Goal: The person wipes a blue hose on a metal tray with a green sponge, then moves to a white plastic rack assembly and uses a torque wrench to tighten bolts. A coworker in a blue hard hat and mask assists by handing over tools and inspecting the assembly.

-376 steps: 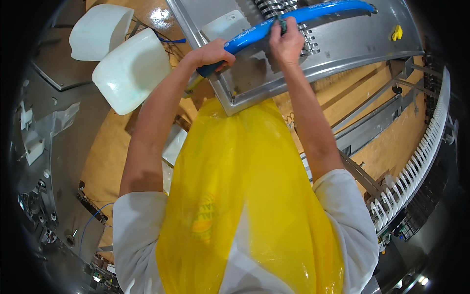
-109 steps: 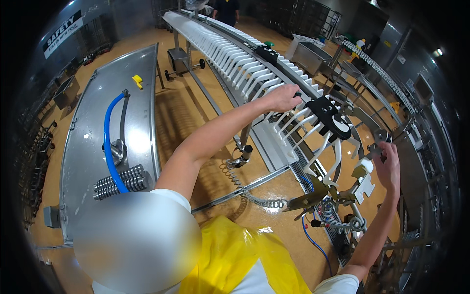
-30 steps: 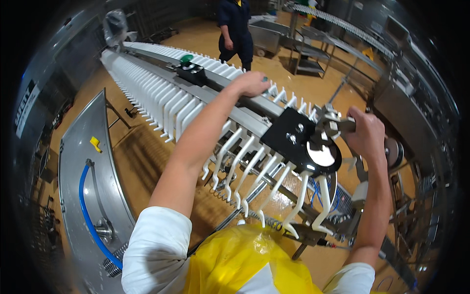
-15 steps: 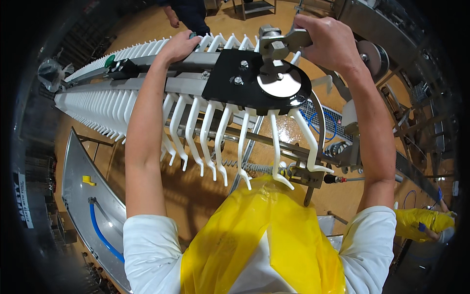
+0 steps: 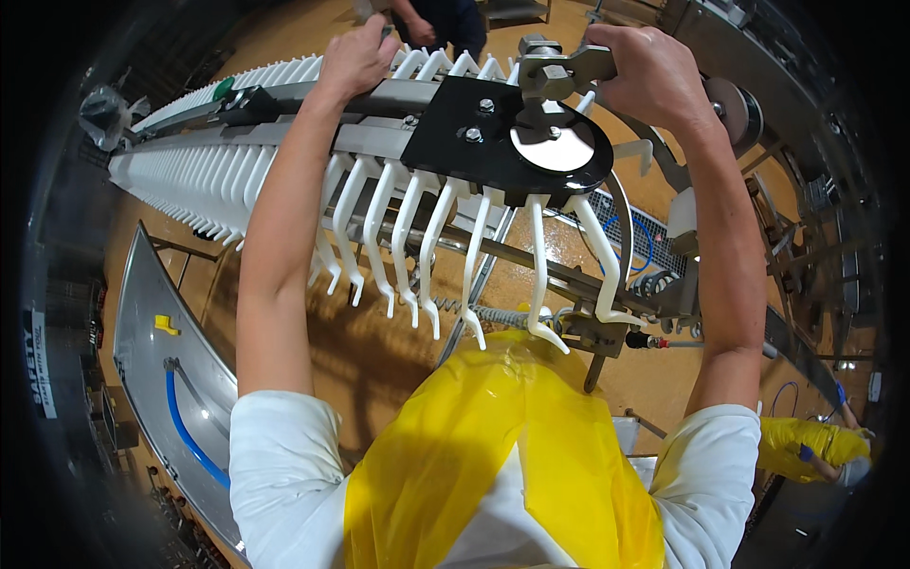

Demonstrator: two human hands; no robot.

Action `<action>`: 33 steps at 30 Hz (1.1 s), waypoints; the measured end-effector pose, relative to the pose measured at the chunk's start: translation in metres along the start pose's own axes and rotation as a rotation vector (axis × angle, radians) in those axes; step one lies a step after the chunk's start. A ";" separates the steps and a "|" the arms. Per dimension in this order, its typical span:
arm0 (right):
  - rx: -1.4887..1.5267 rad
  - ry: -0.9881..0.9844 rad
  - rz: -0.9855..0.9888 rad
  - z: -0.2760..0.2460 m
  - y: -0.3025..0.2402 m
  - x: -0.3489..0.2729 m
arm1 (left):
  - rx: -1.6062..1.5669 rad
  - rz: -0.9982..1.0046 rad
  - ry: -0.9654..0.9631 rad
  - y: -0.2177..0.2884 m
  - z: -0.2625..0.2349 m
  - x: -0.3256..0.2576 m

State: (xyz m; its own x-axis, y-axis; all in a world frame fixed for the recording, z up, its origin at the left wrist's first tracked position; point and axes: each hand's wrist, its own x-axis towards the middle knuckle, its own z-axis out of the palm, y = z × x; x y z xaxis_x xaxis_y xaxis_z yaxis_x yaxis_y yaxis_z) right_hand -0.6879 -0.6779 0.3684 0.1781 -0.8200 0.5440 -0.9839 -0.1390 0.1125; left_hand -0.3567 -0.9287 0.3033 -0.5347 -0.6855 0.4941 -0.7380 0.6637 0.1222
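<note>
My left hand (image 5: 358, 59) is closed in a fist above the far side of a long conveyor with white plastic prongs (image 5: 379, 223). A small dark greenish thing shows by its thumb, too little of it to name. My right hand (image 5: 652, 78) has its fingers curled round the edge of a grey metal bracket (image 5: 580, 72). Large hex bolts (image 5: 551, 83) sit at the bracket's left end, over a round steel disc (image 5: 553, 150). The disc lies on a black end plate (image 5: 455, 137), which is bolted on top of the conveyor.
A curved steel panel (image 5: 142, 365) with a blue hose (image 5: 180, 417) stands at lower left. A person in dark clothes (image 5: 455, 24) is beyond the conveyor. Another in a yellow apron (image 5: 806, 441) is at far right. Steel frames and a round wheel (image 5: 735, 109) flank my right arm.
My left hand has lifted off the conveyor's far prongs, upward and slightly right. My right hand keeps its hold on the bracket. The person beyond has moved right; the view has shifted a little.
</note>
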 end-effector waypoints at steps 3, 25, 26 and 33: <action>0.011 0.008 0.003 0.002 -0.002 0.003 | -0.470 0.135 -0.187 0.016 -0.024 0.013; 0.091 -0.133 0.098 -0.022 -0.013 0.007 | -1.043 0.168 -0.412 0.090 -0.046 -0.023; 0.090 -0.131 0.096 -0.023 -0.014 0.008 | -1.031 0.142 -0.184 0.080 -0.036 -0.015; 0.083 -0.164 0.097 -0.024 -0.016 0.010 | -0.217 -0.202 -0.115 -0.015 0.001 0.021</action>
State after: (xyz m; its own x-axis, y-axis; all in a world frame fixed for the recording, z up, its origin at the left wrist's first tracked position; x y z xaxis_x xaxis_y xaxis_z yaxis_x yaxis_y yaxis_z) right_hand -0.6700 -0.6703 0.3919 0.0836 -0.9104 0.4052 -0.9955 -0.0943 -0.0064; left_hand -0.3574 -0.9529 0.3113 -0.4386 -0.8311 0.3419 -0.7355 0.5506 0.3948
